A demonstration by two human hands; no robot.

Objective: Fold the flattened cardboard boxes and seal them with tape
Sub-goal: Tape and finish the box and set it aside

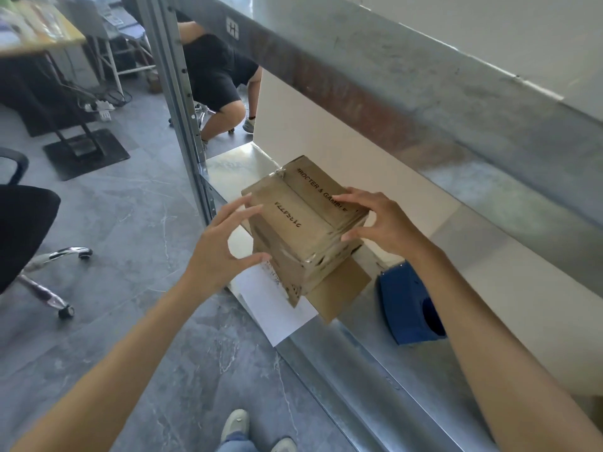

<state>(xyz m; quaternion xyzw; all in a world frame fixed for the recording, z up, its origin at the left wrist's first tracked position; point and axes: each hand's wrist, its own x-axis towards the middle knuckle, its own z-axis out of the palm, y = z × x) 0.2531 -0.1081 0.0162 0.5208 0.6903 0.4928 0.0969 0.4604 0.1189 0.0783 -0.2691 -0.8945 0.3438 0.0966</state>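
While both forearms reach up from the bottom corners of the frame, the left hand [222, 252] is spread wide at the left corner of a cardboard box [293, 230]. Its thumb and fingertips just meet the cardboard, and a gap shows in front of the palm. The right hand [385, 223] clasps the opposite corner, with fingers laid over the top edge and the thumb pressed to the near side.

The box is closed and wrapped in wrinkled clear tape [313, 259]. It stands at centre frame on a flattened cardboard piece [342, 288], which lies partly over a white sheet [270, 308] that overhangs the front lip of the metal shelf [359, 363]. Just right of it rests a blue tape dispenser [408, 305].

The risk, as I judge it, is sliding. Box, loose cardboard and paper are stacked near the shelf edge, so a push from the right against that light left contact could send them to the floor. The puckered tape at the near corner may also lift if rubbed.

Farther off, at upper left, a seated person [215, 70] is behind the shelf post [182, 93], and an office chair [26, 223] sits at the left edge.
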